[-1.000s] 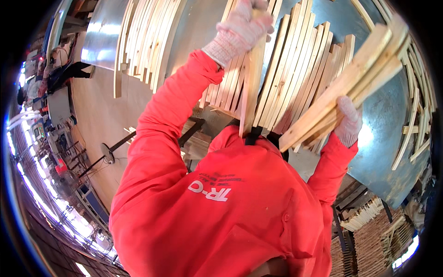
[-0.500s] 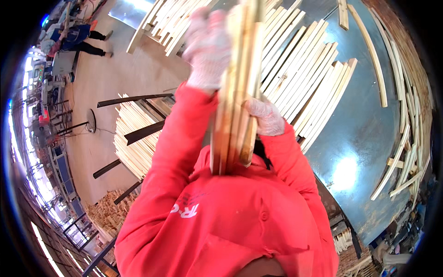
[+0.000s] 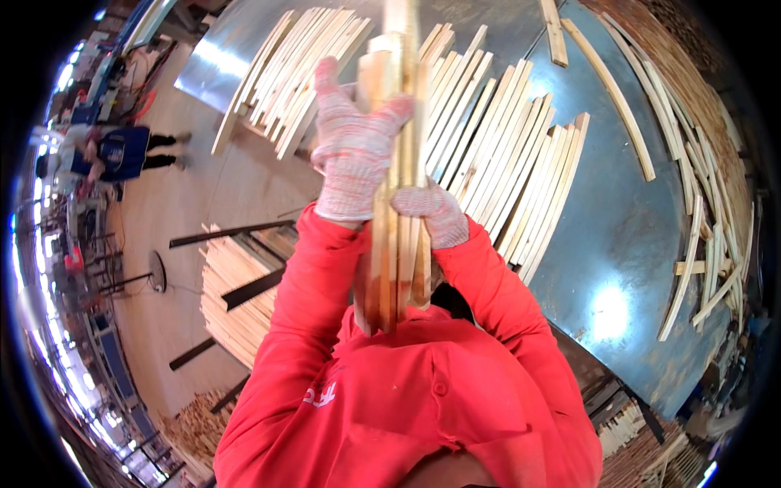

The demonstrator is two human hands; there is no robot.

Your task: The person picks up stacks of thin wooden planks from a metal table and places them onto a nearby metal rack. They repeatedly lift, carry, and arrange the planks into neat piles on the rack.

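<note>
A bundle of several long pale wooden strips [image 3: 399, 268] is held lengthwise in front of my chest, its near ends close to my red jacket. My left hand [image 3: 350, 154], in a knitted glove, grips it from the left, the thumb lying across the strips and one finger sticking up. Lower down on the other side, my gloved right hand [image 3: 435, 211] is closed around the bundle, thumb over its near face. The far ends of the strips are slightly blurred.
Rows of wooden strips [image 3: 496, 163] lie on the metal table [image 3: 561, 268], with another group [image 3: 301, 73] at far left. Curved strips [image 3: 691, 244] are piled along the right edge. A black-armed rack [image 3: 256, 289] holds strips at left; a co-worker [image 3: 122, 154] is beyond.
The view has shifted, showing more of the far-left strips. My left hand's thumb has come over the bundle, while my right hand keeps its grip.
</note>
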